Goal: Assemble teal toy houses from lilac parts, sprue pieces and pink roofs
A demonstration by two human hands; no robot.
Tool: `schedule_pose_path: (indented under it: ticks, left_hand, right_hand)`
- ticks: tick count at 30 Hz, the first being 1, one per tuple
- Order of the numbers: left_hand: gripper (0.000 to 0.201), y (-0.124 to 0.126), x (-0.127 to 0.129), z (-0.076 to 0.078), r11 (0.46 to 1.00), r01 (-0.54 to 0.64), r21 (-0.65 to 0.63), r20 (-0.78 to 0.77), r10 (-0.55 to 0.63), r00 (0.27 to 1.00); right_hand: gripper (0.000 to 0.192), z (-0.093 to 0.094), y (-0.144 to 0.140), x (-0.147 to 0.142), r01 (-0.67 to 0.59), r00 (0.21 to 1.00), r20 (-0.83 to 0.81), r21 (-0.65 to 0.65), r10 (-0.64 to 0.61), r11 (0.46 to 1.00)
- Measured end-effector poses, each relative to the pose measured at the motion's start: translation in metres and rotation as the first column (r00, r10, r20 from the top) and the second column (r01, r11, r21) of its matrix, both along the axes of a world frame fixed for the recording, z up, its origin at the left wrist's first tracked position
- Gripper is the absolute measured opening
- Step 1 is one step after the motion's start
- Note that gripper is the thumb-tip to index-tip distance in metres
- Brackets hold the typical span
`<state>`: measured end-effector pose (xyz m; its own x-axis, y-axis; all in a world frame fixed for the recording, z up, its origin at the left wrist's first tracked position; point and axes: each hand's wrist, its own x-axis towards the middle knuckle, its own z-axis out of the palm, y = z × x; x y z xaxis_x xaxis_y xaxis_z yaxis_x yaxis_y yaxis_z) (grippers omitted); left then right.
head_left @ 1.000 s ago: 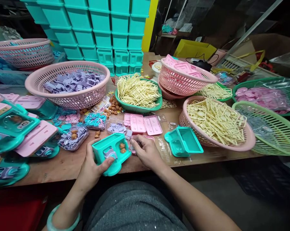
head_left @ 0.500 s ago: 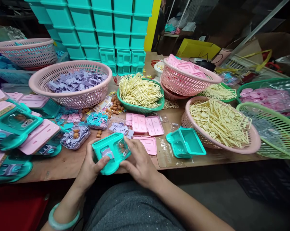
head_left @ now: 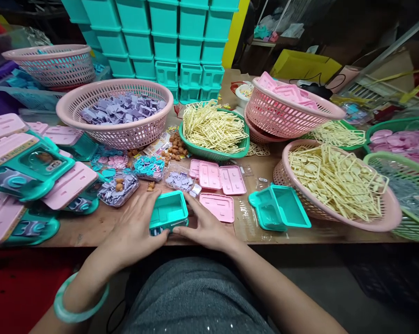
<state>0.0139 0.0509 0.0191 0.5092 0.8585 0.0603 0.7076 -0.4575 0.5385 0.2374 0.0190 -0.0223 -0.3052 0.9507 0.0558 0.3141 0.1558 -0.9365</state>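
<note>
A turquoise plastic toy box (head_left: 170, 207) stands at the table's front edge, its open top facing up. My left hand (head_left: 134, 227) grips its left side, with the thumb at the lower front. On the other side my right hand (head_left: 204, 225) holds it, thumb near the front bottom corner. The box's front face is mostly hidden by the thumbs and the viewing angle. Right of my hands lie pink lid panels (head_left: 216, 207) and a second turquoise box (head_left: 280, 207). A clear tray of lilac parts (head_left: 119, 188) is close to my left hand.
Finished-looking toy boxes with pink lids (head_left: 68, 183) are piled at left. Behind stand a pink basket of lilac parts (head_left: 114, 134), a green basket of cream frames (head_left: 214, 150) and a tall stack of turquoise boxes (head_left: 164, 46). Another pink basket (head_left: 334, 222) bounds the right side.
The turquoise box has been turned from front-face-up to upright and lowered onto the table, its open top now showing. Both hands have shifted to its sides. The view has swung slightly left.
</note>
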Motion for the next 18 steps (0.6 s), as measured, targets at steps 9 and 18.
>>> schedule_pose_path:
  ticks: [9,18]
  left_hand:
    - [0.076,0.003,-0.004,-0.011,0.993,0.083,0.081,0.048,-0.087,0.995]
    - [0.071,0.009,-0.005,0.031,0.967,-0.031,-0.253,0.17,0.076,0.983]
  right_hand:
    - [0.093,-0.014,0.004,-0.002,0.051,0.995,0.079,0.191,-0.067,0.98]
    - [0.078,0.011,0.013,0.011,-0.024,0.997,-0.074,0.061,0.029,0.998]
